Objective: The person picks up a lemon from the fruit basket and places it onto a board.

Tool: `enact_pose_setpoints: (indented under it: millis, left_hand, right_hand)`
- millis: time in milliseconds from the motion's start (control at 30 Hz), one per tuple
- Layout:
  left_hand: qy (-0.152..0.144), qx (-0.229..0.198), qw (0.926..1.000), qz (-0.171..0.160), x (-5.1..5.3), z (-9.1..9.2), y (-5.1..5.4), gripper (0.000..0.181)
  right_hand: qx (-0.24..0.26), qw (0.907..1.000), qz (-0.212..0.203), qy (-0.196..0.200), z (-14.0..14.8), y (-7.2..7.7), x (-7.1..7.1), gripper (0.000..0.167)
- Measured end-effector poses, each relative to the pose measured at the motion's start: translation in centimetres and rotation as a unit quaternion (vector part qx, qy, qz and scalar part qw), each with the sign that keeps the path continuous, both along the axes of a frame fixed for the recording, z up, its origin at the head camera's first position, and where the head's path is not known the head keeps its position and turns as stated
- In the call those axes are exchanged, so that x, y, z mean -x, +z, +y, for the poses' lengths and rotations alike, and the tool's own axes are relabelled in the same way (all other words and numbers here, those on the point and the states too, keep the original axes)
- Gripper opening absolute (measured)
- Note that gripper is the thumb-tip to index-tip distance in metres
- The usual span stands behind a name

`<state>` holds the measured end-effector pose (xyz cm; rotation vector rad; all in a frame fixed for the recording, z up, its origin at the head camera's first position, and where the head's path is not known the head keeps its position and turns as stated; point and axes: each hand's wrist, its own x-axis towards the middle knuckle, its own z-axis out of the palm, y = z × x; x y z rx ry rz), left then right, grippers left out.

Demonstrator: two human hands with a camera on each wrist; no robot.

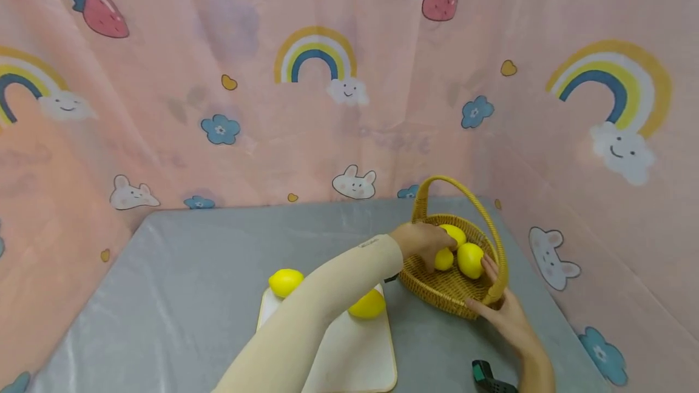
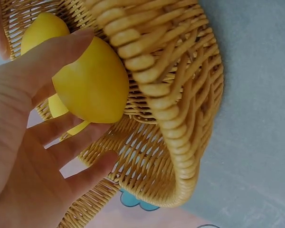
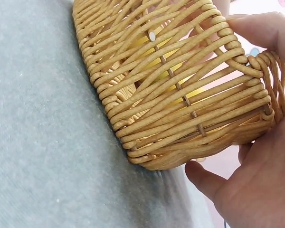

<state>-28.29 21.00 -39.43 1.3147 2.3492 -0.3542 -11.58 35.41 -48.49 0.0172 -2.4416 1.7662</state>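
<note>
A yellow wicker basket (image 1: pixel 437 296) with a tall arched handle stands at the right of the table, with several yellow lemons inside. My left hand (image 1: pixel 423 240) reaches into it and holds a lemon (image 2: pixel 92 80) between thumb and fingers, near the woven side. Next to that hand lie another lemon (image 1: pixel 452 235) and, toward the right rim, one more lemon (image 1: pixel 471 261). My right hand (image 1: pixel 510 320) grips the basket's right side at the foot of the handle; in the right wrist view its thumb and fingers span the woven wall.
Left of the basket lies a white board (image 1: pixel 360 356), partly behind my left sleeve (image 1: pixel 322 302). A lemon (image 1: pixel 286 282) sits at its far left corner, another lemon (image 1: pixel 368 305) at its right edge. A black device (image 1: pixel 491 378) is by my right wrist. Patterned pink cloth (image 1: pixel 382 102) surrounds the grey table.
</note>
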Motion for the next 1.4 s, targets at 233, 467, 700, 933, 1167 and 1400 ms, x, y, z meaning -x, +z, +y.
enact_pose_setpoints:
  millis: [233,467,700,933,1167,1400]
  left_hand:
    - [0.014,-0.003,0.9999,0.001,0.0,-1.0,-0.3,0.074]
    - [0.024,0.009,0.9995,-0.019,0.0,-2.2,-1.4,0.059]
    - [0.018,-0.012,0.9990,-0.038,0.2,-2.5,0.5,0.065]
    - [-0.022,-0.032,0.9986,-0.034,0.4,-3.5,2.9,0.064]
    - [-0.057,-0.086,0.9936,-0.045,0.4,-7.2,5.0,0.067]
    - [-0.098,-0.154,0.9828,-0.027,-2.3,-13.6,6.2,0.059]
  right_hand:
    - [-0.003,0.9997,0.014,0.019,-0.5,-0.3,0.4,0.087]
    - [0.006,0.9995,0.013,0.027,-1.4,-1.0,0.5,0.087]
    - [0.015,0.9998,-0.005,0.009,-1.2,-0.7,0.1,0.085]
    - [0.024,0.9996,0.013,0.004,-0.5,-0.8,0.1,0.086]
    - [0.009,0.9999,0.007,0.004,-0.3,-0.8,0.2,0.087]
    - [0.008,1.0000,-0.003,-0.002,-0.2,-0.5,0.3,0.087]
